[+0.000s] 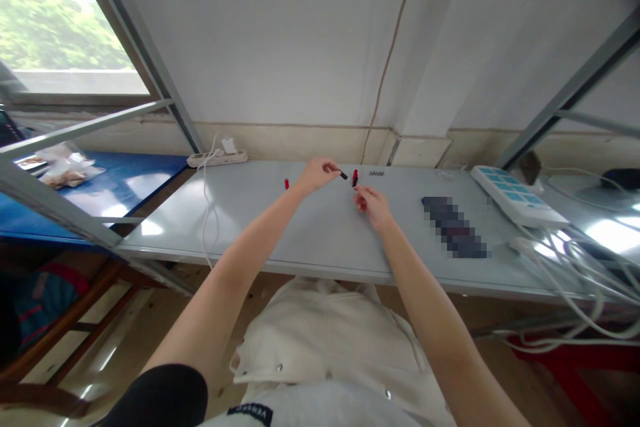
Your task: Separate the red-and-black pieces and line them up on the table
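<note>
My left hand [319,175] is closed in a pinch on a small black cylinder [343,175], held tilted just above the desk. To its right, my right hand [371,203] has its thumb and fingertips pressed together. What they hold, if anything, is too small to make out. Right beyond those fingertips is a small red-and-black tube [355,177]; I cannot tell whether they touch it. A small red cylinder [287,183] stands on the desk left of my left hand. Several tiny dark pieces [377,173] lie in a row near the back edge.
The grey desk [310,233] runs along the wall. A blurred-out dark flat object [455,227] lies at right, before a large white power strip [517,195] with tangled cables [585,280]. Another power strip [218,158] sits at back left; its white cord [205,213] crosses the desk.
</note>
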The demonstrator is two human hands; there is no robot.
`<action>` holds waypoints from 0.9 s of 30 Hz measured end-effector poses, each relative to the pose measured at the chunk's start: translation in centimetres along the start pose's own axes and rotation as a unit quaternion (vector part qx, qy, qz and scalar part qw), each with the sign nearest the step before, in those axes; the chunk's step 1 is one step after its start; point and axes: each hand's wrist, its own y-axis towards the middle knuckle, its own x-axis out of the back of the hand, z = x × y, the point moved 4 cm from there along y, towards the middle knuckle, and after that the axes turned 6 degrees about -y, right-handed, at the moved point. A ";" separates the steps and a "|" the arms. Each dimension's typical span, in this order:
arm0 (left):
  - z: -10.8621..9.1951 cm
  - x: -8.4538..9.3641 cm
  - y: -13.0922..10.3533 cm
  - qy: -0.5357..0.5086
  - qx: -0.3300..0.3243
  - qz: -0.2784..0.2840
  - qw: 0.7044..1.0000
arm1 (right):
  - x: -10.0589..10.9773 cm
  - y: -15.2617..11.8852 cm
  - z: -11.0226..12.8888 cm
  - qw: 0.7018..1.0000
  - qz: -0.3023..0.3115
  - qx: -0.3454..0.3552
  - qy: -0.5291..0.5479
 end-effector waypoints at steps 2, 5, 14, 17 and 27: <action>0.2 2.0 0.9 0.117 -0.007 0.009 0.993 | 0.2 0.1 0.0 1.000 -0.023 0.006 -0.015; 1.2 4.2 1.3 0.281 0.009 0.055 0.958 | 0.4 0.1 0.0 0.999 -0.040 0.011 -0.034; 4.4 5.5 -0.8 0.409 0.072 0.149 0.897 | 0.5 0.2 -0.3 0.997 -0.044 0.017 -0.063; 4.6 5.7 -0.8 0.417 0.068 0.154 0.893 | 0.5 0.2 -0.3 0.997 -0.043 0.020 -0.067; 5.0 6.2 -1.1 0.402 0.081 0.161 0.898 | 0.5 0.2 -0.3 0.997 -0.048 0.009 -0.067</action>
